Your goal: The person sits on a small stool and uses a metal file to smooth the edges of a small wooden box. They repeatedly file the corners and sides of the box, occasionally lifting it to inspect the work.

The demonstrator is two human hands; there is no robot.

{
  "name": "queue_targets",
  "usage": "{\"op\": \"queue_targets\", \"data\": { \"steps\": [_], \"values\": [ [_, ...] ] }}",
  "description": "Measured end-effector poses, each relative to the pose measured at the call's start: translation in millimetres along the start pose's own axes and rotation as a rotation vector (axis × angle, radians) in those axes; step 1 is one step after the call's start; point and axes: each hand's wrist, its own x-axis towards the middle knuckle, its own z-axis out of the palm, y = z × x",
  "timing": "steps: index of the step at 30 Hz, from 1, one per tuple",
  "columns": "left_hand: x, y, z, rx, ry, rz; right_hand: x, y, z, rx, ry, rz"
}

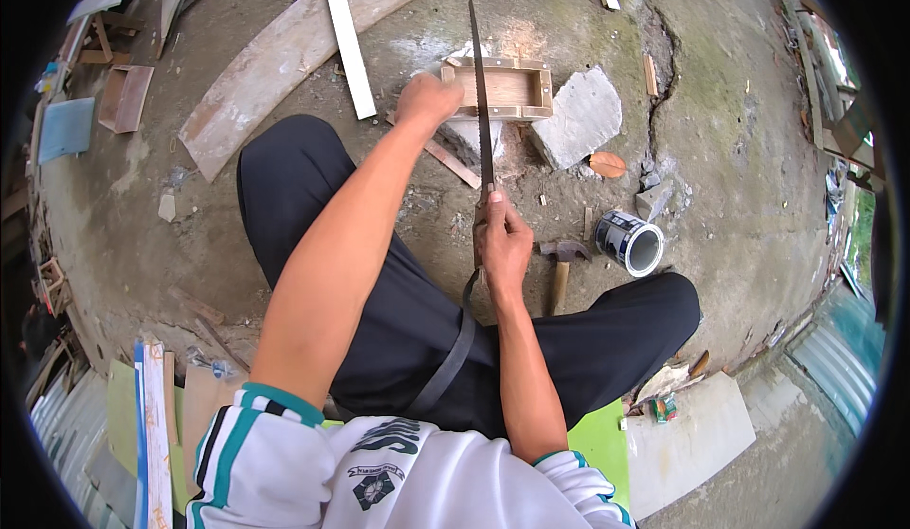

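My right hand (502, 240) is closed round the handle of a handsaw (482, 102), its long dark blade pointing away from me. The blade crosses over a small open-topped wooden box (545, 88); whether its teeth touch the wood I cannot tell. My left hand (428, 100) grips the box's left end, fingers curled and partly hidden. Beneath the box sits a pale stone block (471, 138), and a larger broken concrete slab (580, 119) stands against its right side. Sawdust lies on the ground just beyond the box.
A hammer (563, 262) and an open metal can (630, 243) lie near my right knee. Beyond my left hand are a white strip (349, 45) and a long curved board (270, 69). A crack (664, 74) runs through the concrete floor at right, near a brown leaf (607, 164).
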Motion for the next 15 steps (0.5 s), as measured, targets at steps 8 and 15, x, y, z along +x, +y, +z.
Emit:
{"op": "queue_targets", "data": {
  "steps": [8,15],
  "values": [
    [31.3,-4.4,39.1,-0.12,0.498,0.329,-0.9,2.1,9.0,-0.028,0.004,-0.059],
    [36.2,-9.2,49.7,-0.148,0.461,0.361,-11.4,-19.9,4.6,-0.168,0.03,0.038]
  ]
}}
